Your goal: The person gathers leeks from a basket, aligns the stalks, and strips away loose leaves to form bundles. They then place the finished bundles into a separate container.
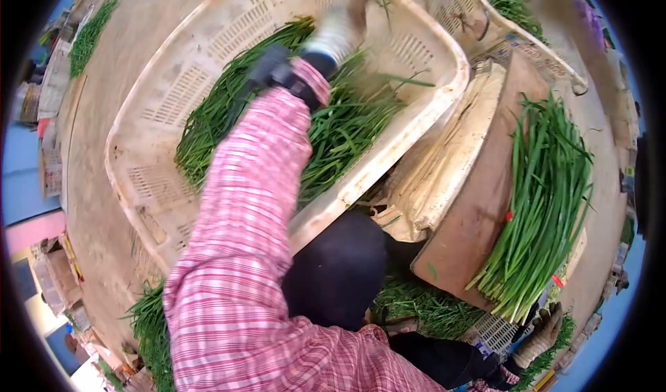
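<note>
Two gloved grips show, both on pink plaid sleeves. The left grip (pixel 333 37) is stretched up to the top centre of the frame, inside the big white crate (pixel 149 177), and is pressed into the far end of the loose chives (pixel 347 125) heaped there. It's motion-blurred, so can't tell whether it is clenched on a bunch or just lying on top; the leaves run right under and around the glove, touching it. The crate sits tilted w/ its open side toward the person, prob. so the heap is easy to reach from a crouch. The right grip (pixel 544 333) is low at the bottom right, fingers pointing up, just beside the cut ends of the tied bundle (pixel 544 184); whether it grasps anything can't be told, as part of it is cut off by the frame edge. That bundle lies flat on a brown board (pixel 479 205) at right, stalks all aligned, w/ what look like small red ties, kept apart from the loose heap, likely to keep sorted from unsorted. Btwn crate and board lies a folded pale sack (pixel 444 163). A second crate (pixel 548 59) w/ greens is at upper right; more loose greens (pixel 149 329) lie on the floor (pixel 132 59) at lower left.
</note>
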### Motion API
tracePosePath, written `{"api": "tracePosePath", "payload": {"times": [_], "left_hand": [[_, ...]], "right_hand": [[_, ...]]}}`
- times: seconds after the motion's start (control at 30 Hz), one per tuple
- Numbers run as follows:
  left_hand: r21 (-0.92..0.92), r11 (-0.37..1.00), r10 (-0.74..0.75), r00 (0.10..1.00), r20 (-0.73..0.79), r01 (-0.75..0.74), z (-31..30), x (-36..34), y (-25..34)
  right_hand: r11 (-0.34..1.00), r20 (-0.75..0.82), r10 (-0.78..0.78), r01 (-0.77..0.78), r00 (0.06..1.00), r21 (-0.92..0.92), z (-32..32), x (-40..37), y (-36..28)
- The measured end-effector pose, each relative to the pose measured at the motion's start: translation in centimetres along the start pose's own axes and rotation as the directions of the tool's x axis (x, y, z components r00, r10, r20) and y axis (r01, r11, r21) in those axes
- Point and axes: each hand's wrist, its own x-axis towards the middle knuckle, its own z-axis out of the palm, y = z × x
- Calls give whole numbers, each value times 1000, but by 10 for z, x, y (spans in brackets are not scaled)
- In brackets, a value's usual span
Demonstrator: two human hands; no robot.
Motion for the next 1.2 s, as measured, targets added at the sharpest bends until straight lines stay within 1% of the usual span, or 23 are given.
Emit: {"api": "tracePosePath", "payload": {"times": [0.03, 0.1, 0.13, 0.2, 0.23, 0.27, 0.3, 0.33, 0.4, 0.47, 0.53, 0.57, 0.6, 0.67, 0.77, 0.8, 0.87, 0.93, 1.0, 1.07, 1.1, 1.13, 1.2], "left_hand": [[-27, 1000, 8, 1000, 23, -8, -40, 21, -15], [138, 924, -381, 893, 240, 357, -89, 53, -9], [136, 982, -163, 949, 270, 130, -71, 28, -30], [108, 937, 284, 905, 317, -332, -35, -25, -63], [123, 980, 73, 858, 509, -156, -22, -49, -49], [173, 985, -133, 732, 668, 20, -11, -75, -32], [214, 973, -215, 668, 712, 84, 1, -88, -28], [259, 956, -290, 595, 750, 139, 15, -98, -28], [321, 944, -272, 731, 626, 76, 28, -117, -34], [327, 940, -297, 704, 645, 97, 17, -106, -32], [347, 917, -397, 531, 748, 195, -28, -74, -20], [181, 920, -360, 567, 740, 347, -55, -54, -21], [147, 926, -355, 674, 648, 347, -53, -44, -20], [113, 982, -187, 872, 453, 152, 18, -29, -50], [215, 956, -266, 897, 353, 199, 81, -31, -42], [197, 924, -380, 723, 577, 328, 89, -23, -43], [271, 877, -477, 643, 600, 397, 76, -20, -18], [291, 912, -410, 621, 668, 289, 61, -26, 4], [280, 937, -340, 741, 580, 210, 72, -37, 3], [173, 973, -208, 906, 368, 153, 81, -51, -17], [13, 958, -239, 778, 581, 286, 52, -39, -24], [-372, 841, -203, 867, 456, 392, 52, -47, -46], [-715, 611, -95, 928, 360, 340, 12, -54, -65]], "right_hand": [[999, -53, -5, 7, 999, 41, 2, 0, 3], [991, -86, 46, -35, 995, 128, 6, 2, 5], [979, -88, 101, -83, 991, 184, 7, 3, 3], [987, -38, 58, -51, 998, 153, 5, 4, 8], [992, 13, 8, -10, 1000, 126, 5, 7, 11], [992, 7, 2, -2, 1000, 129, 3, 8, 16], [969, 37, -225, 228, 974, -97, 0, 8, 25], [965, 43, -227, 231, 973, -126, 1, 6, 20], [954, 55, -232, 238, 971, -185, 1, 2, 16], [997, -38, -70, 71, 997, 4, -6, -2, 21], [980, -36, 33, -25, 999, 195, -15, -2, 30], [982, -48, 56, -46, 997, 181, -16, -3, 35], [985, -56, 73, -64, 996, 159, -22, -6, 40], [976, 2, 30, -30, 1000, 215, -29, -3, 56], [981, -32, 24, -18, 999, 195, -19, -12, 40], [982, -45, 54, -45, 998, 185, -17, -13, 33], [982, -59, 90, -79, 994, 170, -17, -16, 21], [971, -4, 68, -65, 998, 228, -18, -20, 10], [988, -58, 42, -32, 997, 151, -23, -19, 5], [995, -29, -47, 49, 999, 89, -32, -15, -8], [994, -4, -108, 108, 994, 19, -35, -15, -20], [994, -2, -107, 107, 994, 28, -44, -15, -26], [976, -62, -218, 216, 974, -41, -56, -10, -34]]}}
